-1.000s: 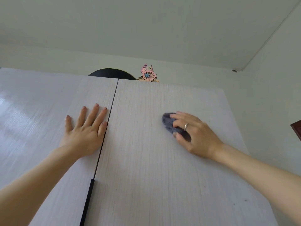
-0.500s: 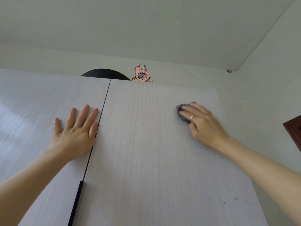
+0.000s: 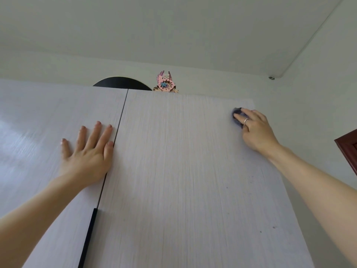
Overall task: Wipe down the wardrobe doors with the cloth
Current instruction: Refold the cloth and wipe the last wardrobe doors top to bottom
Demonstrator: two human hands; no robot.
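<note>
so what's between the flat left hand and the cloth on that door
In the head view, only the dark door seam and bare pale door panel separate the left hand from the cloth.

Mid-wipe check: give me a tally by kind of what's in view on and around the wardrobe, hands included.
Wardrobe doors: 2, left door and right door
Hands: 2, left hand flat on the left door, right hand pressing the cloth
Cloths: 1, grey cloth
Door handles: 1, black handle
Items on top: 2, pink ornament, black round object
Total: 8
</note>
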